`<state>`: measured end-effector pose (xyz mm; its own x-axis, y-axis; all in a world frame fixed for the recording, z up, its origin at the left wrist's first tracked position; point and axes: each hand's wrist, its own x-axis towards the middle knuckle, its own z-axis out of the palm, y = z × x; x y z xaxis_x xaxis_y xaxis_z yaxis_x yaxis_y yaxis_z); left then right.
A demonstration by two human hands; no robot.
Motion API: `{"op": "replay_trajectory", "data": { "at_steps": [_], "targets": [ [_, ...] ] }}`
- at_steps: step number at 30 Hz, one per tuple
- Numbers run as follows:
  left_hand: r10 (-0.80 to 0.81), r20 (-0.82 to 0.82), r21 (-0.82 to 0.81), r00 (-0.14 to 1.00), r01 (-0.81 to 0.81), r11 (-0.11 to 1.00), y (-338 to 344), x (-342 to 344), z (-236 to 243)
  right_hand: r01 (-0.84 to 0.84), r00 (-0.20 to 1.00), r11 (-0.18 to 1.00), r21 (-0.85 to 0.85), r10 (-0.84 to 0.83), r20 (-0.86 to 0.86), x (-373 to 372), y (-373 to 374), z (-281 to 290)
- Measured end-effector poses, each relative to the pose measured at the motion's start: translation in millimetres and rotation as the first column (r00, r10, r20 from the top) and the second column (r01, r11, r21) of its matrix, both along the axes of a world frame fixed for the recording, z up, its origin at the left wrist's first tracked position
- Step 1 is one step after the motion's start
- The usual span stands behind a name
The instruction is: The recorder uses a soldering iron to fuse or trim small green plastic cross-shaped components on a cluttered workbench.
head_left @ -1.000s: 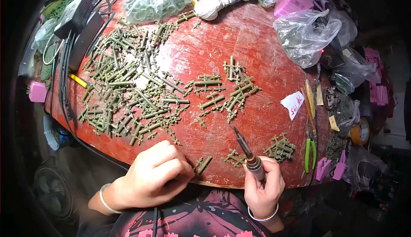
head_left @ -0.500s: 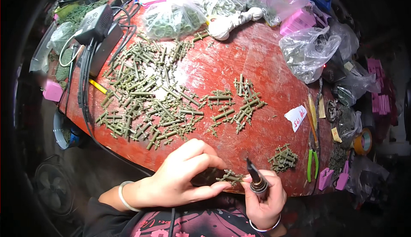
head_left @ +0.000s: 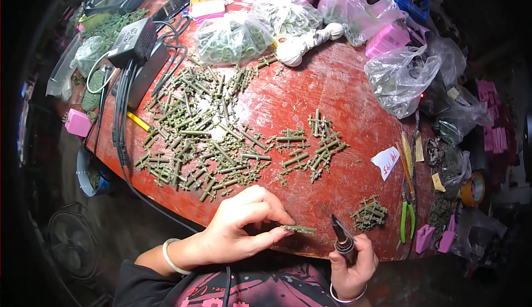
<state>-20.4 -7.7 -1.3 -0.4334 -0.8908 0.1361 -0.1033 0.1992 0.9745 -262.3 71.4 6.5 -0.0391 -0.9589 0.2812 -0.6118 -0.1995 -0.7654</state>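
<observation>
My left hand (head_left: 241, 232) pinches a small olive-green plastic sprue piece (head_left: 302, 229) between thumb and index finger at the table's near edge. My right hand (head_left: 352, 268), just right of it, grips a soldering-iron-like tool (head_left: 342, 240), its dark pointed tip angled upward beside that piece. A small heap of similar green pieces (head_left: 368, 212) lies beyond my right hand. A large scattered spread of these pieces (head_left: 199, 140) covers the left-middle of the red table (head_left: 277, 90), with a looser cluster (head_left: 324, 149) to its right.
A black power unit with cables (head_left: 130, 43) stands back left. Bags of green parts (head_left: 233, 38), a white bundle (head_left: 293, 49) and pink boxes (head_left: 385, 41) line the back. Green-handled pliers (head_left: 407, 224) and an orange tape roll (head_left: 474, 188) are right, a fan (head_left: 72, 243) lower left.
My left hand has moved right and picked up a piece. My right hand, briefly beside it, has shifted right with the tool. The view has tilted, so the table appears lower.
</observation>
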Motion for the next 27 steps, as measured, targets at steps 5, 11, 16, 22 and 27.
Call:
{"op": "replay_trajectory", "data": {
  "at_steps": [5,11,16,22,27],
  "targets": [
    [0.027,0.008,-0.043,1.000,-0.027,0.999,0,-2,-3,-0.027,0.998,0.997,0.070,0.030,-0.053,-13,16,-9],
    [0.060,0.026,-0.092,0.998,-0.058,0.994,0,-3,-6,0.020,0.997,0.991,0.133,-0.010,-0.075,-13,23,-15],
    [0.073,0.027,-0.101,0.997,-0.070,0.992,0,-4,-6,-0.002,0.994,0.992,0.130,0.016,-0.107,-13,21,-14],
    [0.147,0.025,-0.073,0.989,-0.145,0.987,2,-7,-5,-0.049,0.976,0.995,0.088,0.066,-0.208,-14,22,-15],
    [0.150,0.041,-0.085,0.988,-0.146,0.986,2,-7,-6,-0.075,0.972,0.992,0.098,0.095,-0.216,-13,20,-14]
  ]
}}
